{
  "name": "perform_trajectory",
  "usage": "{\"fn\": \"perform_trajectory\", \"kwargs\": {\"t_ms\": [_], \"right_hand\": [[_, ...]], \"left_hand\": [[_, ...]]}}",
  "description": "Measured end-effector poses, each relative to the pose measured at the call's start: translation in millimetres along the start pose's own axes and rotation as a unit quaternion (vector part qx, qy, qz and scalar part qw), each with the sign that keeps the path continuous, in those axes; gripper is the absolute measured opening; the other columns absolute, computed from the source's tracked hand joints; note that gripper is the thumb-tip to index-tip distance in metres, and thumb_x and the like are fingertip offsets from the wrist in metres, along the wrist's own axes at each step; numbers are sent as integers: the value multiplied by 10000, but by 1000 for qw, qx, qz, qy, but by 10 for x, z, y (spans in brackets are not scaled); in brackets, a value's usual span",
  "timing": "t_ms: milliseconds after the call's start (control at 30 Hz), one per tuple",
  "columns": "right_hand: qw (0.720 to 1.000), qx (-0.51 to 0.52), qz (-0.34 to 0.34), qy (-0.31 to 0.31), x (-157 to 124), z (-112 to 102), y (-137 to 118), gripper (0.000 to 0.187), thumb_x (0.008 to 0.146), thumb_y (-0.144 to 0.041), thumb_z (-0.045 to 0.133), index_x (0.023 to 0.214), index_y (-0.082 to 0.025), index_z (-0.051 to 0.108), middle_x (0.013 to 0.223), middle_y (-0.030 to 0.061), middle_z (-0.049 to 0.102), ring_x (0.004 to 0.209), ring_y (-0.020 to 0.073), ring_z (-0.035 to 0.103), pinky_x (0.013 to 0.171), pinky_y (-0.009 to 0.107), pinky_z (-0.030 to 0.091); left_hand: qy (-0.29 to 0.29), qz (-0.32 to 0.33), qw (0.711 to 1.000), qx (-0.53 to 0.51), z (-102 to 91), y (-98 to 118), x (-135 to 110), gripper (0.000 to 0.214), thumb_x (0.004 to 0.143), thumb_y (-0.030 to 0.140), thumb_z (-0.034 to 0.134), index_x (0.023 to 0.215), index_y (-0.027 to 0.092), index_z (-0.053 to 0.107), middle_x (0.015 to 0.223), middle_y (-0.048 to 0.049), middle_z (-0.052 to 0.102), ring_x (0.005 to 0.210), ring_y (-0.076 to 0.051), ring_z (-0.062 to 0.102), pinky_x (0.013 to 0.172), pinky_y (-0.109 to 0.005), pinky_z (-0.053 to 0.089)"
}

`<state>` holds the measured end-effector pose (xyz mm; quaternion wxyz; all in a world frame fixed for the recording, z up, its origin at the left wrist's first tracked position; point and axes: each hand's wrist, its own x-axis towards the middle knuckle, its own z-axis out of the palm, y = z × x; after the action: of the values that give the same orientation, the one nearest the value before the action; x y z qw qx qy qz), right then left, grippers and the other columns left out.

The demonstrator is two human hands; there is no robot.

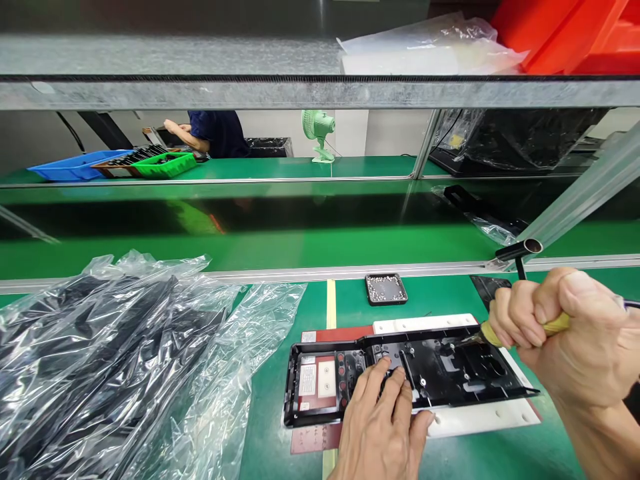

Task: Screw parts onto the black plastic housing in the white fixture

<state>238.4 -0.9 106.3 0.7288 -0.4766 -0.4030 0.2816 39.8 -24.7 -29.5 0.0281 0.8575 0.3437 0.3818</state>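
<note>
A long black plastic housing (430, 373) lies on a white fixture board (485, 420) and a reddish-brown plate (313, 440). My left hand (383, 420) rests on the housing's middle, fingers stretched out over its inner face and the thumb at the near edge. My right hand (575, 327) is wrapped round the yellow handle of a soldering iron (493, 333), whose metal tip points down and left into the right half of the housing. Small metal posts or inserts show inside the housing. Beyond it sits a small black tray (386, 289) of tiny silvery metal parts.
Plastic-bagged black parts (100, 373) cover the left of the bench. A black tube holder (520, 251) stands behind my right hand, near a slanting metal post (585, 187). A metal shelf (250, 92) crosses above. Beyond are a green fan (318, 130), bins (167, 165) and a co-worker (220, 133).
</note>
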Motion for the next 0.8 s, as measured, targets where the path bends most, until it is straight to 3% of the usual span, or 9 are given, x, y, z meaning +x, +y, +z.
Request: {"fn": "perform_trajectory", "kwargs": {"t_ms": [367, 800], "right_hand": [[999, 6, 6, -41, 30, 7, 115, 432, 957, -332, 602, 572, -198, 458, 440, -15, 382, 374, 121, 378, 354, 277, 318], [997, 22, -42, -60, 9, 43, 204, 486, 1008, -397, 618, 607, -197, 428, 481, -38, 364, 390, 92, 373, 354, 244, 295]], "left_hand": [[15, -40, 999, -25, 181, 22, -141, 329, 1057, 353, 466, 1157, 156, 709, 1244, -67, 734, 1223, -331, 632, 974, -503, 561], [-25, -13, 1000, 2, 83, -26, -132, 233, 982, 271, 612, 1176, 172, 695, 1239, -91, 734, 1238, -335, 636, 965, -516, 587]]}}
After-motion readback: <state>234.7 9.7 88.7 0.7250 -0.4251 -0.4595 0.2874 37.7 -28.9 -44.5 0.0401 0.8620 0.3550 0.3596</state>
